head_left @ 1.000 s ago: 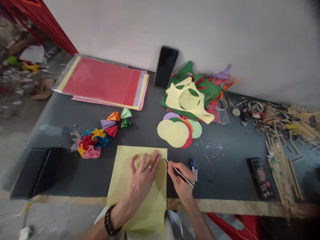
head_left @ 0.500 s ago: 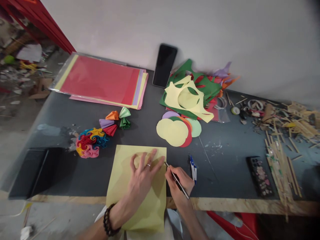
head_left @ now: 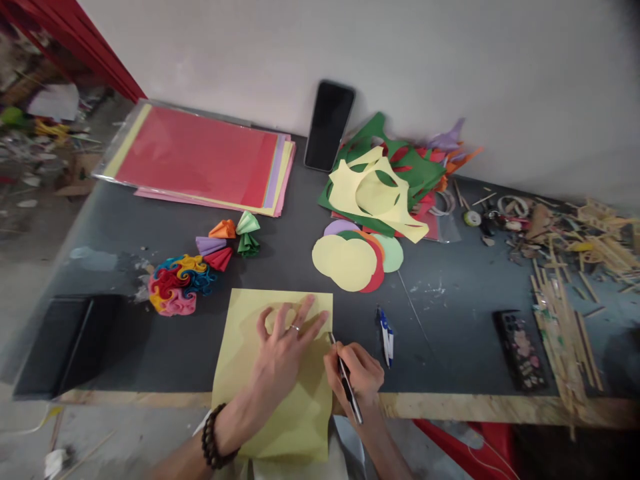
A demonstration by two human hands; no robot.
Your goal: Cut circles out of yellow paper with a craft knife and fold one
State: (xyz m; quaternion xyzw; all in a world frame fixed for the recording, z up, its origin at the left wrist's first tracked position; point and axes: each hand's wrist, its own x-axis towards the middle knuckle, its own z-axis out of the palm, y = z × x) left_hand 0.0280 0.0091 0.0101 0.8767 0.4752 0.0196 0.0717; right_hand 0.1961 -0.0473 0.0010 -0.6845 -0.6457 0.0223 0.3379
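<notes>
A pale yellow sheet of paper [head_left: 240, 340] lies at the table's front edge, its lower part hanging over. My left hand [head_left: 283, 347] is spread flat on the sheet with fingers apart, a ring on one finger. Closed around a dark and silver pen [head_left: 349, 389], my right hand [head_left: 357, 373] rests at the sheet's right edge. The pen's tip meets the paper close to my left fingertips. Beyond the sheet are cut paper circles [head_left: 353, 265] in yellow, red, green and other colours. Blue-and-white pens [head_left: 386, 338] lie to the right of my right hand.
Bagged coloured paper [head_left: 200, 157] lies at the back left. A phone [head_left: 330, 123] leans on the wall beside paper offcuts [head_left: 370, 190]. Folded paper pieces [head_left: 215, 257] and a curled colourful ornament [head_left: 180, 283] sit left. Rightward are a patterned phone [head_left: 523, 350] and wooden sticks [head_left: 560, 340].
My right hand has drawn the pen slightly down along the sheet's right edge, and the pen stands steeper in view. My left hand stays spread on the paper.
</notes>
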